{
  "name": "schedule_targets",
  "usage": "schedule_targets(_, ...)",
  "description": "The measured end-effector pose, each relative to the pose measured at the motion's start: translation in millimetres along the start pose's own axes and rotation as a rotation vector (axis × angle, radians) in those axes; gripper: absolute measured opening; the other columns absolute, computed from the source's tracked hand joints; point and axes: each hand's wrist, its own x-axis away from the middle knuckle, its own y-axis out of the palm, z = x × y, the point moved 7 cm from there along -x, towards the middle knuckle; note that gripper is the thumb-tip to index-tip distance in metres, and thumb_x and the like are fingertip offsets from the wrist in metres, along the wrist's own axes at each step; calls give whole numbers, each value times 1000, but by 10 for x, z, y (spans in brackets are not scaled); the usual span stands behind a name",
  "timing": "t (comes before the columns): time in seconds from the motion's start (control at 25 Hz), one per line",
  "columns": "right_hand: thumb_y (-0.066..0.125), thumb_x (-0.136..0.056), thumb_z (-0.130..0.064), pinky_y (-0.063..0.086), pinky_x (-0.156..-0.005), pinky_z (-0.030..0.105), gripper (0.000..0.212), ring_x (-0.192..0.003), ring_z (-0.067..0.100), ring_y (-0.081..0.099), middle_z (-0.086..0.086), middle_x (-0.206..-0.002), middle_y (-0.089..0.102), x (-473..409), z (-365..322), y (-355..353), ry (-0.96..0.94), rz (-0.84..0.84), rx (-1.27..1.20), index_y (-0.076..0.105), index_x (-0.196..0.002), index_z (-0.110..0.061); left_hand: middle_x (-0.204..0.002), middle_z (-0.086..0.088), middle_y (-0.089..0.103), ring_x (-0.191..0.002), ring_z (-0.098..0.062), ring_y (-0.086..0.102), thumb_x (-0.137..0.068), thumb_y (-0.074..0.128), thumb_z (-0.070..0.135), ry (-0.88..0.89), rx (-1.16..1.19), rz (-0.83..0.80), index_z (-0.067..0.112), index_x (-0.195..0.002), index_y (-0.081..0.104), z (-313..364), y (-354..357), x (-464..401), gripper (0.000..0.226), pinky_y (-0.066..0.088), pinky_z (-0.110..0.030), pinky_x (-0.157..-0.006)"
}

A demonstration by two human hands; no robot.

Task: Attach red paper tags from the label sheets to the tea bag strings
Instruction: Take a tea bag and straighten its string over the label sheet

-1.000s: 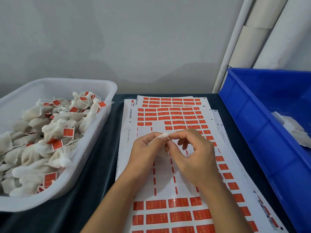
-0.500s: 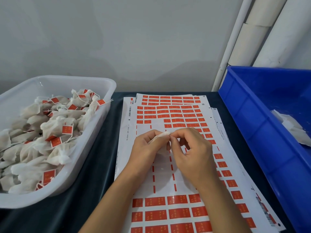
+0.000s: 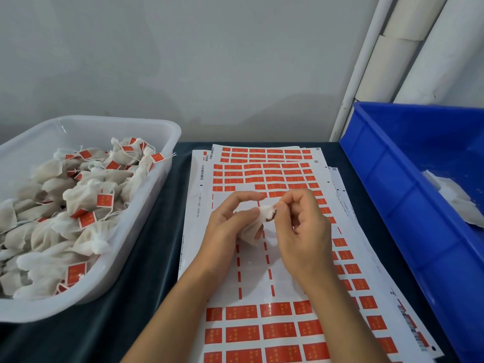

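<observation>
Left hand [image 3: 230, 218]: holds tea bag [image 3: 252, 226], over label sheet [image 3: 251, 271].
Right hand [image 3: 301, 231]: pinches bag top.
String: too small to see.

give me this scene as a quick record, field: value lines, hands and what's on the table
left hand: holds a white tea bag above the label sheets
right hand: pinches the top of the tea bag
label sheets: stacked on the dark table, middle rows of red tags already gone
white tub: on the left, filled with tagged tea bags
blue bin: on the right, holds a few white bags
tag on held bag: cannot tell
</observation>
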Motion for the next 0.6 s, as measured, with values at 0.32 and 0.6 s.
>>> schedule_targets(0.32,61,-102,-25,55,-63,12,10,-79,5,68,-12,-80,67,-22,37,-183,-11,159,191,51,-100,-27,-71,-5,67,-66,-13,62,-105,53,18,7,-83,-28,23,-97,82,55,65,15,30,55,-20,-69)
schedule_targets(0.6,64,-100,-26,53,-61,7,12,-90,-5,67,-24,-84,67,-16,176,-240,178,236,158,56,-93,-31,-87,1,75,-86,-21,71,-106,57,29,-5,-187,-42,36,-98,79,30,109,30,24,60,-19,-74)
